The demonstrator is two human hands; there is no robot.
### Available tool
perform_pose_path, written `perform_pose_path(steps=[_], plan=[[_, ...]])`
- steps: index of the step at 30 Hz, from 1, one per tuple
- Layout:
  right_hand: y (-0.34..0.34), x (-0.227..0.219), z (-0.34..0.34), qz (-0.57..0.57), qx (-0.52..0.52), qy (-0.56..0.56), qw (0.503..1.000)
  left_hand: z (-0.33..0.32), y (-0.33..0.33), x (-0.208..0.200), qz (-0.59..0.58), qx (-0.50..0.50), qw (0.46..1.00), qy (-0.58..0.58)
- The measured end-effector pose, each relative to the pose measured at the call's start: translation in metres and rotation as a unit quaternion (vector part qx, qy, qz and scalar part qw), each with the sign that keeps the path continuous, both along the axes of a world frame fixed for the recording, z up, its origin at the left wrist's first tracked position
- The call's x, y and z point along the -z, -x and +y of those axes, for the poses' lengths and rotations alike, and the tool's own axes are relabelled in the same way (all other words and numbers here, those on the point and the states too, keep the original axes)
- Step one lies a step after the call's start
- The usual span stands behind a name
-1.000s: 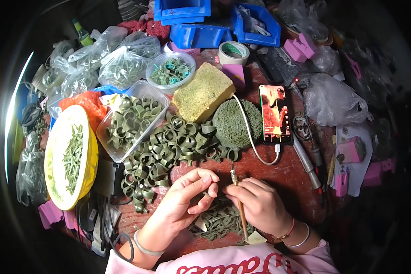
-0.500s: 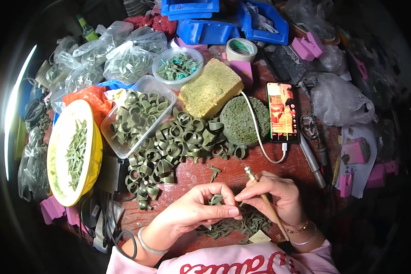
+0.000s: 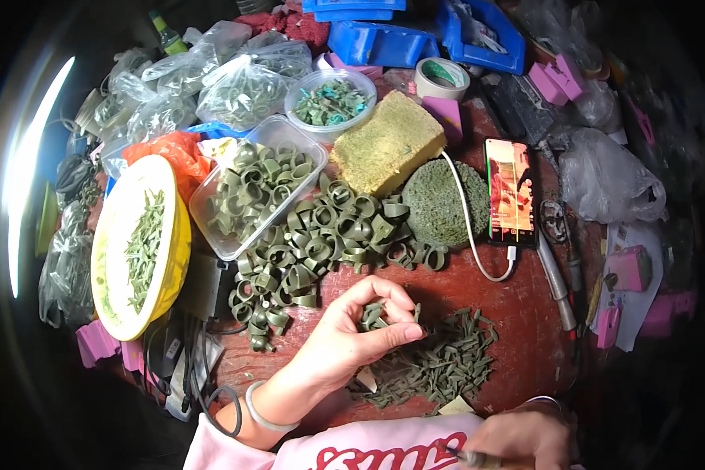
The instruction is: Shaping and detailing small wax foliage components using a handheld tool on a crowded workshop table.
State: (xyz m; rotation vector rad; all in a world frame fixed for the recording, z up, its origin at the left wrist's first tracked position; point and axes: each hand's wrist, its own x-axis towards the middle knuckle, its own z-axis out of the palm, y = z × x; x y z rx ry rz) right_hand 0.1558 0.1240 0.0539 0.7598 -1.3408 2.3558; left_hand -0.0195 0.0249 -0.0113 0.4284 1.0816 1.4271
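Observation:
My left hand is raised over the near middle of the red table. A few small dark green pieces sit in its curled palm, and a thin green stick stands pinched between thumb and forefinger. Low at the right, against the pink top, my right hand is blurred. Its fingers are closed round a slim wooden-handled tool, seen only in part. Beneath and beside the left hand lies a heap of green sticks. Farther off are many green wax-like rings.
A clear tub of rings stands behind the loose ones. At the left a yellow basin leans with more sticks. A yellow sponge block, a round green sponge and a phone on a white cable lie beyond.
My right hand has drawn away from the left, down to the lower edge, taking the tool with it. The left hand stays raised with its pieces. The whole view has shifted slightly.

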Motion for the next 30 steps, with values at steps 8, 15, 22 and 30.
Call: perform_pose_path(steps=[8,15,22,30], plan=[[0.006,-0.013,-0.005,0.034,-0.102,0.053,0.993,-0.002,0.001,-0.007,0.003,0.003,1.000,0.022],[0.014,-0.022,-0.010,0.015,-0.093,0.019,0.995,-0.007,0.006,-0.010,0.004,-0.007,1.000,0.030],[-0.001,0.031,0.002,-0.195,0.291,0.021,0.936,-0.004,0.003,-0.004,-0.001,-0.018,1.000,-0.009],[0.010,0.043,0.007,-0.276,0.457,-0.218,0.817,-0.004,0.003,-0.001,0.035,-0.024,0.998,-0.037]])
